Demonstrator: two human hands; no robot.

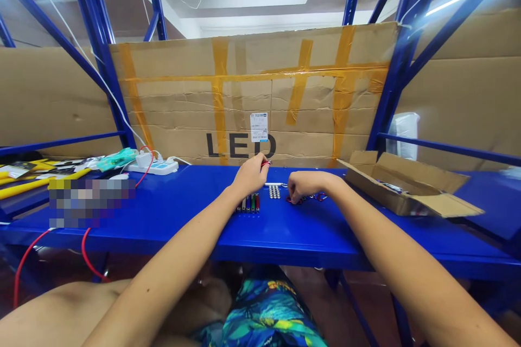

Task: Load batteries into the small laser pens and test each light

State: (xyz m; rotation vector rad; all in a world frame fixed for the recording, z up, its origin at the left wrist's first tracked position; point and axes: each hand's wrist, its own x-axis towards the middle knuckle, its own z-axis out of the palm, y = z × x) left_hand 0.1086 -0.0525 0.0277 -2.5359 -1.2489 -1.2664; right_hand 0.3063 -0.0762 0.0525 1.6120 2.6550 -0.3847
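My left hand [249, 174] is closed above the blue tabletop, pinching a small red piece with a shiny end [266, 163]. Below it stands a row of slim metal tubes [252, 203] in green, red, dark and pale colours. Small round silver pieces like button cells [274, 192] lie in a tidy grid between my hands. Behind the grid is a thin silver rod [275, 184]. My right hand [303, 184] points down with fingers pressed together at the table, among small red and dark ring-like pieces [319, 197]. What its fingertips grip is hidden.
An open cardboard box [407, 187] with metal items inside stands at the right. A white power strip [157, 166] with a red cable sits at the back left, near yellow-handled items [36, 184]. A tall cardboard sheet [183, 103] and blue rack posts [388, 87] close off the back.
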